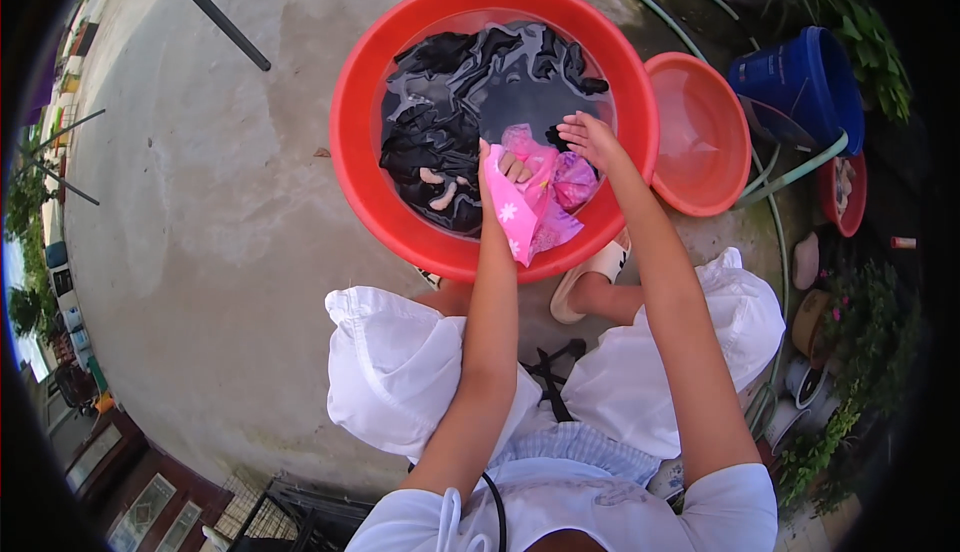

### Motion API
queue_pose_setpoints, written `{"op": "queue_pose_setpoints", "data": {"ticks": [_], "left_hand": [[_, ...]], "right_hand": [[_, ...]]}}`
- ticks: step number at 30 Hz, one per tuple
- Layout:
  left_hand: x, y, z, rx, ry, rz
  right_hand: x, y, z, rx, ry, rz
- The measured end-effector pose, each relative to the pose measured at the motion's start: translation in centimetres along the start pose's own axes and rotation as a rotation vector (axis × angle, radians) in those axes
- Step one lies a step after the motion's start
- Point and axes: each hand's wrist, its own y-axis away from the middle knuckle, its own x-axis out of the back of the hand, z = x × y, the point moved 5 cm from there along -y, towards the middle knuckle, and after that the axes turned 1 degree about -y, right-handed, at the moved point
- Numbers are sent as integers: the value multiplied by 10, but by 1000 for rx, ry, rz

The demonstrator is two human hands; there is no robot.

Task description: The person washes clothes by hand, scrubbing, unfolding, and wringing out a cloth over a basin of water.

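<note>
Before me stands a large red plastic basin (352, 177) holding water and soaked black cloth (435, 132). My left hand (515, 168) grips a pink cloth with white flowers (517, 211) above the basin's near side. Part of the pink fabric wraps over that hand, and its other folds hang toward the rim and water. To the right, my right hand (589, 139) is over the water with its fingers extended and nothing in it. Small pale pieces (444, 196) lie on the black cloth, left of my left hand; I cannot tell what they are.
A smaller orange-red basin (701, 136) touches the big one's right side. Beyond it are a blue bucket (795, 91), a green hose (799, 169) and a small red bowl (841, 192). Potted plants (862, 342) line the right. A dark pole (214, 12) reaches over the concrete.
</note>
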Motion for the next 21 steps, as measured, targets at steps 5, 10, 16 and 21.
{"op": "queue_pose_setpoints", "data": {"ticks": [5, 10, 16, 21], "left_hand": [[3, -12, -2, 15, -31, -33], [11, -20, -5, 49, -62, 113], [10, -24, -10, 81, -203, 201], [3, -27, -16, 70, -252, 233]], "right_hand": [[3, -27, 42, -99, -401, 52], [7, -48, 52, -93, -532, 54], [14, -59, 57, -101, -564, 83], [16, -68, 68, -133, -702, 105]]}}
